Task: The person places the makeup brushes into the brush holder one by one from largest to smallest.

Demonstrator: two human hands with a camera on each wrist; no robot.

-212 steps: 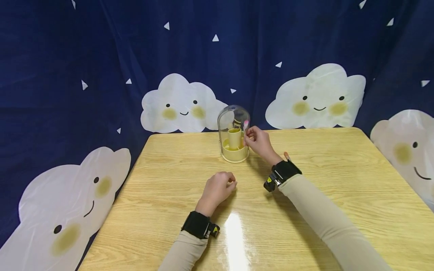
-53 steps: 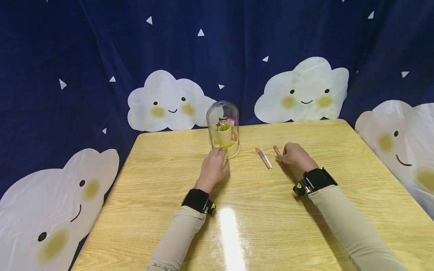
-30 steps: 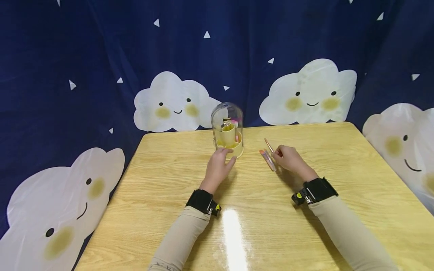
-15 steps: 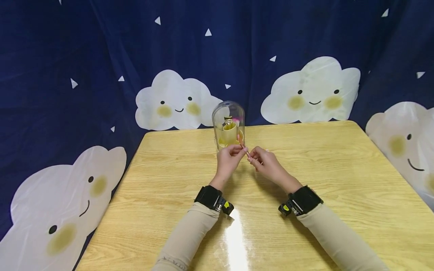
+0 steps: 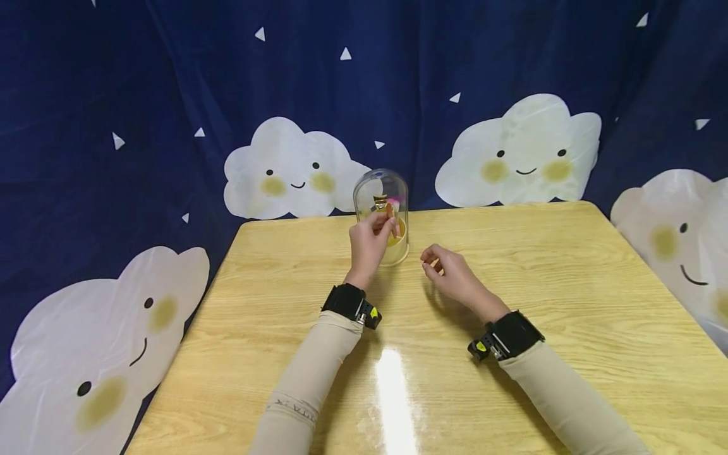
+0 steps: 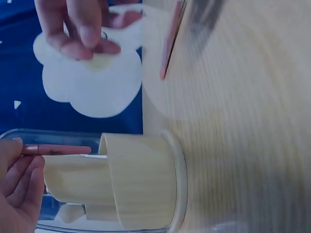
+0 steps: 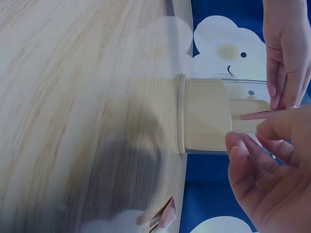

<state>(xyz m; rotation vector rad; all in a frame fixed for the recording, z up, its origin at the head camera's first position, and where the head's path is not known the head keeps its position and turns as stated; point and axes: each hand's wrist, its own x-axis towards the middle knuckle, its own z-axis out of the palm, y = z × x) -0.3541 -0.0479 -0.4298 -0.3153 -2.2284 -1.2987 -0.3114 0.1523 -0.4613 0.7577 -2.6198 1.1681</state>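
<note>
In the head view, my left hand (image 5: 368, 243) is at the open front of a cream makeup brush holder (image 5: 396, 254) under a clear dome. Its thumb and fingers pinch a slim pink makeup brush (image 6: 63, 149), handle end toward the holder's lower compartment. The left wrist view shows that handle tip right at the compartment's rim, beside the taller middle cup (image 6: 80, 179). My right hand (image 5: 452, 275) is to the right of the holder, over the table, fingers loosely curled and holding nothing. A gold-banded brush (image 5: 380, 202) and a pink-tipped one stand inside the dome.
On the wooden table (image 5: 273, 278), loose brushes (image 7: 164, 216) lie near my right hand, which hides them in the head view. Behind the table's far edge hangs a dark blue curtain (image 5: 318, 76) with smiling white clouds.
My right hand picked up a brush from the table, brought it left, and let it go into my left hand. My left hand then rose with it to the holder's opening.
</note>
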